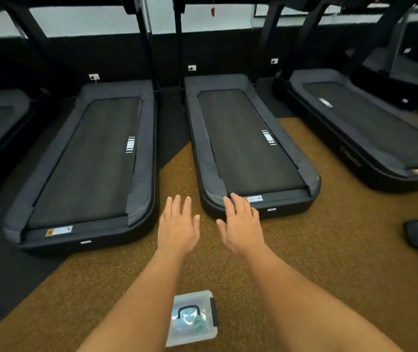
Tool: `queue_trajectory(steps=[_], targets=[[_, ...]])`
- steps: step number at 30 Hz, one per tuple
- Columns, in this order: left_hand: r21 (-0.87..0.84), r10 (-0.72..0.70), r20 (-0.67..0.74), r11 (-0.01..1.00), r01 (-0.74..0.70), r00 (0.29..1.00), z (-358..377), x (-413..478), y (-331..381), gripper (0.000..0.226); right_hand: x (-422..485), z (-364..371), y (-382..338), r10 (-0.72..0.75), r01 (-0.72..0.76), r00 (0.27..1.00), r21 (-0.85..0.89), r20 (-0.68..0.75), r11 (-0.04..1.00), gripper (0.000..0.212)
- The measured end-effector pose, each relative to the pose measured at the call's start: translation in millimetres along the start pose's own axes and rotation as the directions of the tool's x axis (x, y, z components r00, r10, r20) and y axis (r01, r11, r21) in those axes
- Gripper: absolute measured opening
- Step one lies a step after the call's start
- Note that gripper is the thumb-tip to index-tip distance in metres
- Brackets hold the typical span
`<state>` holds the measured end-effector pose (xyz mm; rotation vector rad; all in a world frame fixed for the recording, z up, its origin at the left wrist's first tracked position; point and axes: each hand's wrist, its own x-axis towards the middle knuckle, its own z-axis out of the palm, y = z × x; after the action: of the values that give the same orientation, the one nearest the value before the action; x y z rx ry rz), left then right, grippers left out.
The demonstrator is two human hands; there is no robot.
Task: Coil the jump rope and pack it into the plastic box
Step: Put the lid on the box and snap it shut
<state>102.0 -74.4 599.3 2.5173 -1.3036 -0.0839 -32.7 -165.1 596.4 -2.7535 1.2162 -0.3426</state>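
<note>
Both arms reach forward over speckled, grainy brown floor. The left hand and right hand hover flat, fingers spread, holding nothing. Below, between the forearms, sits a clear plastic box, lid on with a black handle, pale blue coils blurred inside. Dark matte treadmills lie ahead.

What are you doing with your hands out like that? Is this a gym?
It looks like a gym, with treadmills in a row. A person holds both hands out flat over the brown floor, the left hand and the right hand both empty. Down between the arms sits a clear plastic box with its lid on and a black handle on top. Something pale blue and green shows inside, too blurry to tell if it is the jump rope.
</note>
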Motion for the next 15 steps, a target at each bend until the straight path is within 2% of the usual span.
queue_trajectory(steps=[4,8,15], targets=[[0.003,0.043,-0.098,0.999,-0.043,0.994,-53,10,23,0.057,18,-60,1,-0.038,0.035,0.991,-0.029,-0.131,0.999,0.06],[-0.018,0.081,-0.164,0.996,-0.085,0.983,-109,21,48,0.057,35,-126,-2,-0.069,0.062,0.98,-0.045,-0.184,0.997,0.061],[0.041,0.166,-0.326,0.986,-0.162,0.931,-213,40,83,0.058,64,-237,-20,-0.107,0.093,0.922,-0.056,-0.372,0.994,0.063]])
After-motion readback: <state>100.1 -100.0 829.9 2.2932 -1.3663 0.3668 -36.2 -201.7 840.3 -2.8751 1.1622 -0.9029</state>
